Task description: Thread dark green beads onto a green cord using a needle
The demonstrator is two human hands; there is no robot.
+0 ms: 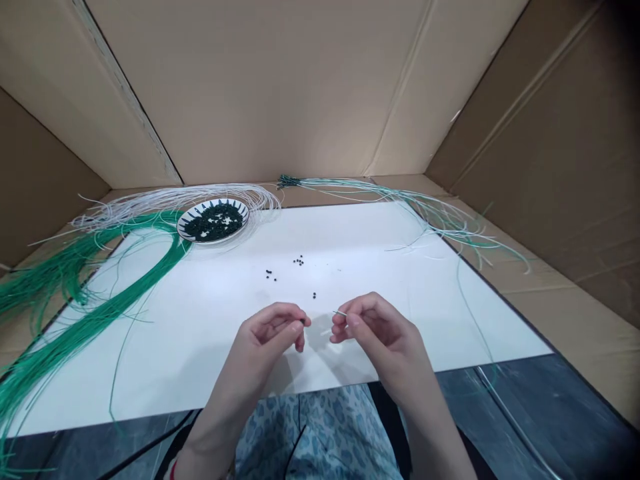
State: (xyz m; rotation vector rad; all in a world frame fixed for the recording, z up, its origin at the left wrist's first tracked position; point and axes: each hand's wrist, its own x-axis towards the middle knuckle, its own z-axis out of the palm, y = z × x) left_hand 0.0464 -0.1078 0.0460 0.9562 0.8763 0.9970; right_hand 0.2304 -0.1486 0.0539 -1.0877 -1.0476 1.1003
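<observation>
My left hand [274, 337] is closed above the near part of the white board [240, 280], with a small black bead [302, 321] pinched between thumb and index finger. To its right, my right hand [377, 333] pinches a thin, pale strand [340, 313] whose tip points left toward the bead. The two hands are apart. Just beyond them, two loose black beads [315, 295] lie on the board, and several more black beads [299, 261] sit farther back in small groups.
A patterned plate [244, 229] of dark beads stands at the back left. Green strands [135, 290] cover the left side, with white strands [150, 199] behind. A bundle of beaded strands [340, 187] lies at the back right. Cardboard walls [280, 87] enclose the board.
</observation>
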